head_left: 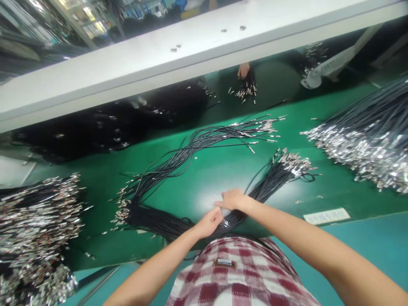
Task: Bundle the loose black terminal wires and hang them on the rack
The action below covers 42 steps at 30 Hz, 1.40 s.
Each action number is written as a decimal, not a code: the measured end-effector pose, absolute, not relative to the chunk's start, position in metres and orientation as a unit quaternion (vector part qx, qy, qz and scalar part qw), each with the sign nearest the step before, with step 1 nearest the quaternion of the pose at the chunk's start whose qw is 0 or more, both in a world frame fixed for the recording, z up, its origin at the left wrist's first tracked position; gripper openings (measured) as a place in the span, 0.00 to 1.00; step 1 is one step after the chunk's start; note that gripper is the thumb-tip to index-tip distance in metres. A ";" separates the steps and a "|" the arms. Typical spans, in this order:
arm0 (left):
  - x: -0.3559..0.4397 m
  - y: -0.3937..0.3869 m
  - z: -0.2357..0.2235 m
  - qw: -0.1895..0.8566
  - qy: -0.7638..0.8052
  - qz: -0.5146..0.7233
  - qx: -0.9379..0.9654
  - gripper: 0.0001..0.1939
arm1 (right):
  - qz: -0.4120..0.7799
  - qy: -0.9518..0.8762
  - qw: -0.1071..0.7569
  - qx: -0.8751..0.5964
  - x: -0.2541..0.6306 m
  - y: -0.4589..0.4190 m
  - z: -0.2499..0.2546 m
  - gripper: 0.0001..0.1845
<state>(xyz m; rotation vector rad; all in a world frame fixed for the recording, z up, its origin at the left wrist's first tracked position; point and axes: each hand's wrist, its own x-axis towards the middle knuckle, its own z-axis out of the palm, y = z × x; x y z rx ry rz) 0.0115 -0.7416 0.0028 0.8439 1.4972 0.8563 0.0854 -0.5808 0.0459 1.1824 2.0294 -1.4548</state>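
A thick bundle of black cables [159,221] with metal terminals at both ends lies bent along the near side of the green table. My left hand [209,222] is closed at the middle of this bundle, fingertips pinched; what they hold is hidden. A small shiny clear patch shows on the cables beside it. My right hand [232,199] is closed over the bundle just to the right, its index finger reaching toward my left hand. The fingers' undersides are out of sight. Behind the hands, a looser group of black cables [191,148] stretches diagonally.
Large piles of terminal-ended cables lie at the left [41,212] and right [366,148]. A white shelf beam [191,55] crosses above the table's far side. Under it, another person's hand [243,70] holds cables. A white label [327,216] sticks to the near edge.
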 end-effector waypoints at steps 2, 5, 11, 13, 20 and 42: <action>0.016 -0.747 -0.001 0.541 0.651 0.369 0.385 0.16 | -0.530 0.695 0.250 0.415 0.070 -0.582 0.031 0.17; 0.018 -0.754 -0.003 0.525 0.660 0.377 0.383 0.14 | -0.558 0.675 0.277 0.395 0.077 -0.581 0.014 0.15; 0.011 -0.746 0.002 0.617 0.646 0.393 0.221 0.13 | -0.559 0.742 0.114 0.352 0.114 -0.588 0.029 0.30; 0.008 -0.736 0.003 0.693 0.599 0.373 0.149 0.09 | -0.488 0.819 0.045 0.299 0.125 -0.602 0.039 0.26; -0.004 -0.701 0.002 0.747 0.572 0.325 0.093 0.07 | -0.379 0.904 -0.105 0.170 0.165 -0.639 0.059 0.35; -0.026 -0.683 0.016 0.746 0.619 0.135 0.203 0.30 | -0.895 0.148 -0.154 0.391 0.165 -0.658 0.015 0.29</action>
